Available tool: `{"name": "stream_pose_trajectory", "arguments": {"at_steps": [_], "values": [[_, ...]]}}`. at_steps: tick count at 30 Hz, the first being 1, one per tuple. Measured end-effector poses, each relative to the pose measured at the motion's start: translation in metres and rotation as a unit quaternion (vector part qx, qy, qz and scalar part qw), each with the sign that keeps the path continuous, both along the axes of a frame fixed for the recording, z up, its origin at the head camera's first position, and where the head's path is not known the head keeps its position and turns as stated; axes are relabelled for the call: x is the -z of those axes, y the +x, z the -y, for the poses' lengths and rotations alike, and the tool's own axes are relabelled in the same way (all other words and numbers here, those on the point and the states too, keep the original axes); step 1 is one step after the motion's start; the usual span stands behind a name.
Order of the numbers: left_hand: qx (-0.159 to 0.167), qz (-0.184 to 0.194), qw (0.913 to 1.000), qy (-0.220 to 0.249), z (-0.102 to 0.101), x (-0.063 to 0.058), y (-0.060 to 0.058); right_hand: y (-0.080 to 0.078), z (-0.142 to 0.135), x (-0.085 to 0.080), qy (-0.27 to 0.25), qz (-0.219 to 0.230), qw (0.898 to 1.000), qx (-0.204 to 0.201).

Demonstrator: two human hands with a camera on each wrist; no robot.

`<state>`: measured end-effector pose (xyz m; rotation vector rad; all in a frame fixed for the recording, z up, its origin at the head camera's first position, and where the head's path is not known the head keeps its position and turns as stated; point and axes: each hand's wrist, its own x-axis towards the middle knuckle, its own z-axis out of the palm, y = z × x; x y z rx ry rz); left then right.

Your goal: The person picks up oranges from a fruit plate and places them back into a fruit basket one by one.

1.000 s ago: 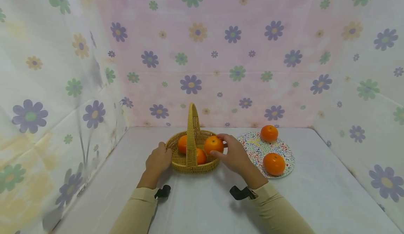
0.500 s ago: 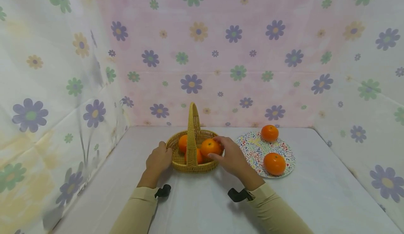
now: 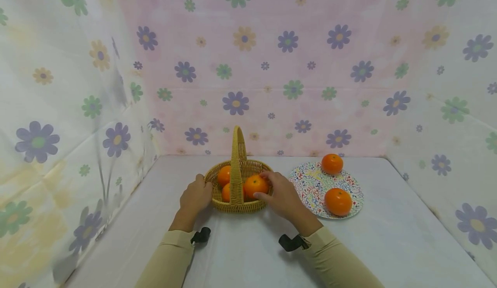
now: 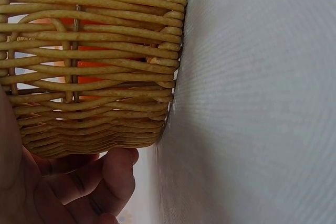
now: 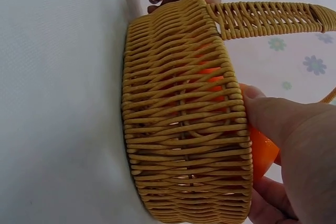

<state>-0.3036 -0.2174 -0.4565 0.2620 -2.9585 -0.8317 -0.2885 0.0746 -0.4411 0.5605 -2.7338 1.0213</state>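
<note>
Slightly left of centre in the head view stands a yellow-brown wicker basket (image 3: 240, 208) with a tall arched handle (image 3: 237, 162). My left hand (image 3: 195, 196) grips its left end at the rim; in the left wrist view, curled fingers (image 4: 118, 174) show against the woven end. Inside the basket's right half, my right hand (image 3: 284, 195) holds an orange (image 3: 256, 187) between thumb and fingers. Two more oranges lie to its left, a rear orange (image 3: 223, 175) and a front orange (image 3: 226, 193), both partly behind the handle. Through the right wrist view, the thumb (image 5: 262, 111) reaches over the rim.
Right of the basket, a round plate (image 3: 308, 184) with colourful speckles bears two oranges, one at the back (image 3: 331, 164) and one in front (image 3: 338, 201). Everything stands on a white-covered table (image 3: 240, 249). Flowered cloth walls (image 3: 264, 89) enclose the back and sides.
My right hand has moved left and down into the basket with its orange. The front orange in the basket has shifted left. My left hand stays at the rim.
</note>
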Motion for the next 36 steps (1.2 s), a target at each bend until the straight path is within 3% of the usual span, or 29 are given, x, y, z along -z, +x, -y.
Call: {"name": "stream_pose_trajectory", "arguments": {"at_steps": [12,26,36], "values": [[0.002,0.002,1.0000,0.003,0.0007,0.0017,-0.0036,-0.0010,0.0016,0.0033,0.018,-0.023,1.000,-0.009],[-0.005,0.012,0.9999,0.001,0.0015,0.0026,-0.0030,0.0003,0.0035,0.0020,0.038,-0.020,0.999,-0.013],[-0.003,0.007,1.0000,0.006,0.0014,0.0022,-0.0020,-0.0025,-0.0038,-0.0016,0.023,-0.007,0.999,-0.039]]}}
